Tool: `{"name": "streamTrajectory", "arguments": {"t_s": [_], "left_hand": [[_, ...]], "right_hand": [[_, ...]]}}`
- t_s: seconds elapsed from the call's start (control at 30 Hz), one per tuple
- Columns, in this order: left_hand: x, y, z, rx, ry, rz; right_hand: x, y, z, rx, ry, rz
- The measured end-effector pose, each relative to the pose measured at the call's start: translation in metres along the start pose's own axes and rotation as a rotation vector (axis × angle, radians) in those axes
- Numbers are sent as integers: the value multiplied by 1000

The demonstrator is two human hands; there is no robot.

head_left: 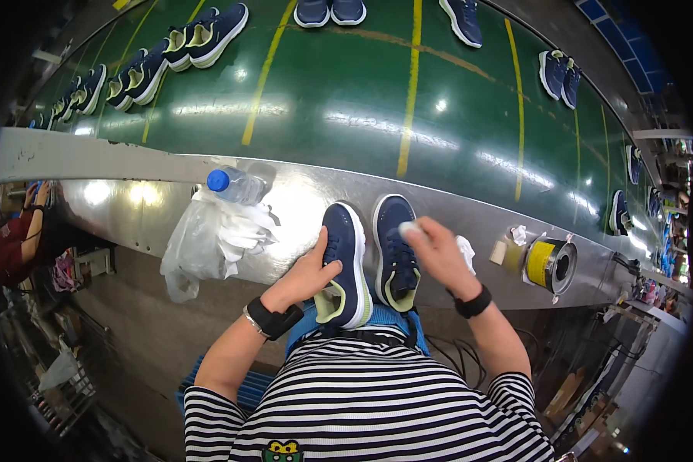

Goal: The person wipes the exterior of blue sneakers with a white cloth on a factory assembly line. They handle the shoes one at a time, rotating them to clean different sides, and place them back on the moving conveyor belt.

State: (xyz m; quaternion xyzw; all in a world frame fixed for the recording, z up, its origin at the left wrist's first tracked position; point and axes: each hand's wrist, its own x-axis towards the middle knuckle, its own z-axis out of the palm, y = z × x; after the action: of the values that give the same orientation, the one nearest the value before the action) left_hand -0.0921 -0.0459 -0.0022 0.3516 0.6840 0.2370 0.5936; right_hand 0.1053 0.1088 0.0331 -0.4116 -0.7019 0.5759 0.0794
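Note:
A navy sneaker (pixel 353 258) with a white sole and pale green lining is tilted in my left hand (pixel 304 277), whose fingers close round its side near the laces. Its mate, a second navy sneaker (pixel 393 212), rests just to the right at the bench edge, toe pointing away from me. My right hand (pixel 445 258), slightly blurred, hovers by that shoe's laces and pinches a small white wad (pixel 410 229). Whether the wad is cloth, paper or something else I cannot make out, nor whether it touches the shoe.
Left on the metal bench (pixel 300 181) lie a clear bottle (pixel 242 186) with a blue cap and a plastic bag (pixel 185 239) with white paper. A yellow-labelled tin (pixel 543 262) stands right. Beyond, a green conveyor (pixel 346 100) carries more sneakers (pixel 219 35).

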Motion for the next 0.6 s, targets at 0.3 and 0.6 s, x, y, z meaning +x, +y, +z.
{"name": "streamTrajectory", "arguments": {"t_s": [0.3, 0.6], "left_hand": [[-14, 5, -1, -108, -58, 77], [-20, -4, -2, -232, -26, 124]], "right_hand": [[96, 29, 29, -841, 187, -240], [55, 53, -38, -268, 347, 22]]}}
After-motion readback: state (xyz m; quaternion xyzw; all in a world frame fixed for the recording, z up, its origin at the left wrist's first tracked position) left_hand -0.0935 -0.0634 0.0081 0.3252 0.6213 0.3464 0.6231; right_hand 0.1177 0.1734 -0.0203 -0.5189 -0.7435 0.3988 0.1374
